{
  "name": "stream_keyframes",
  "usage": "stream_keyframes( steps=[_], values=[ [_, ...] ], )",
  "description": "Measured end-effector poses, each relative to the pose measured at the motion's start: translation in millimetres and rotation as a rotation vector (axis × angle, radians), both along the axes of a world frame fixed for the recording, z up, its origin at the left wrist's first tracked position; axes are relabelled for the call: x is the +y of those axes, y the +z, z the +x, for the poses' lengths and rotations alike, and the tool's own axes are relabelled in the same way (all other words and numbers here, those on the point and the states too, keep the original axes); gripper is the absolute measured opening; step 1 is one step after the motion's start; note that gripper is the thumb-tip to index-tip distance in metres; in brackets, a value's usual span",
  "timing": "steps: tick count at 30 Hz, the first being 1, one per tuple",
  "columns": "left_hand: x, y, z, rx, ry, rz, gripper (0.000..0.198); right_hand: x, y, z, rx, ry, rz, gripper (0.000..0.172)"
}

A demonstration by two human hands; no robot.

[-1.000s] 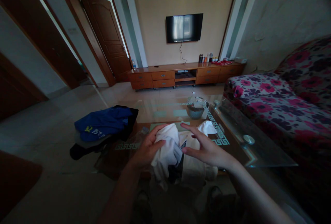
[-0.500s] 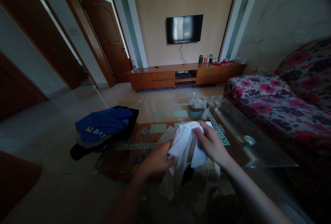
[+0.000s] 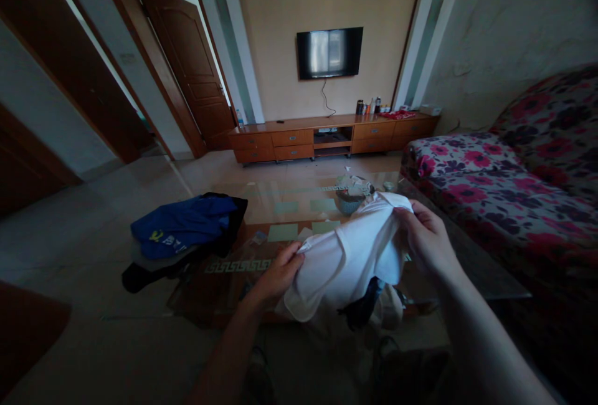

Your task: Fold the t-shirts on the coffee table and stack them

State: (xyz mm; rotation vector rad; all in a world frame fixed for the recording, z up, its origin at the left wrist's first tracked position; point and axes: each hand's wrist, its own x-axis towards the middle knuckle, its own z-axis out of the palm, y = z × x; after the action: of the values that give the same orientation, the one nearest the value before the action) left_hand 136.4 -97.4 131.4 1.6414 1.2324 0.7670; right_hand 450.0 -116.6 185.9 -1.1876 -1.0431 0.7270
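Observation:
A white shirt [image 3: 343,249] is stretched between my two hands above the near side of the glass coffee table [image 3: 228,283]. My left hand [image 3: 283,271] pinches its left edge, where a flap hangs down. At the upper right corner, my right hand [image 3: 427,233] grips the bunched cloth between thumb and fingers. Below the shirt show a dark piece of cloth [image 3: 362,308] and a pale, bunched one [image 3: 389,308]; I cannot tell whether they are joined to it. A blue garment with yellow and white print [image 3: 184,224] lies over grey and black clothes [image 3: 144,275] at the table's left.
A basket [image 3: 349,204] holding crumpled pale items stands on the table behind the shirt. To the right is a flowered sofa [image 3: 490,199]. Across the floor, a long wooden TV cabinet [image 3: 292,137] carries several bottles and cans [image 3: 369,107] under a wall-mounted television [image 3: 329,53].
My hands have moved apart, the right one going right and slightly up, the left one a little left. The shirt, bunched before, is now spread between them.

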Motion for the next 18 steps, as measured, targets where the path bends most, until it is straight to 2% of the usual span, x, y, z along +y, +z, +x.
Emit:
stream_keyframes(
  steps=[2, 6, 7, 9, 11, 13, 18],
  values=[
    [-1.3, 5.8, -3.2, -0.019, -0.073, -0.031, 0.04, 2.0, 0.1, 6.8, 0.029, -0.027, -0.004, 0.026],
    [-4.1, 11.0, -13.1, 0.121, -0.399, -0.084, 0.049, 3.1, 3.9, 13.3, 0.103, -0.11, 0.0, 0.024],
    [-3.9, 9.2, -15.4, 0.199, -0.45, -0.078, 0.045, 2.7, 5.2, 14.1, 0.126, -0.12, -0.006, 0.024],
    [-1.2, 1.6, -19.4, 0.359, -0.483, -0.014, 0.025, 1.2, 7.6, 16.6, 0.156, -0.117, -0.018, 0.025],
    [5.2, -9.0, -23.5, 0.448, -0.422, 0.08, 0.015, -1.1, 9.0, 21.8, 0.125, -0.105, -0.016, 0.024],
    [14.1, -19.5, -28.0, 0.415, -0.303, 0.11, 0.018, -4.0, 9.2, 30.3, 0.022, -0.111, -0.01, 0.021],
    [30.9, -34.5, -33.3, -0.007, -0.001, -0.099, 0.03, -5.9, 3.9, 56.0, -0.202, -0.108, -0.051, 0.013]
  ],
)
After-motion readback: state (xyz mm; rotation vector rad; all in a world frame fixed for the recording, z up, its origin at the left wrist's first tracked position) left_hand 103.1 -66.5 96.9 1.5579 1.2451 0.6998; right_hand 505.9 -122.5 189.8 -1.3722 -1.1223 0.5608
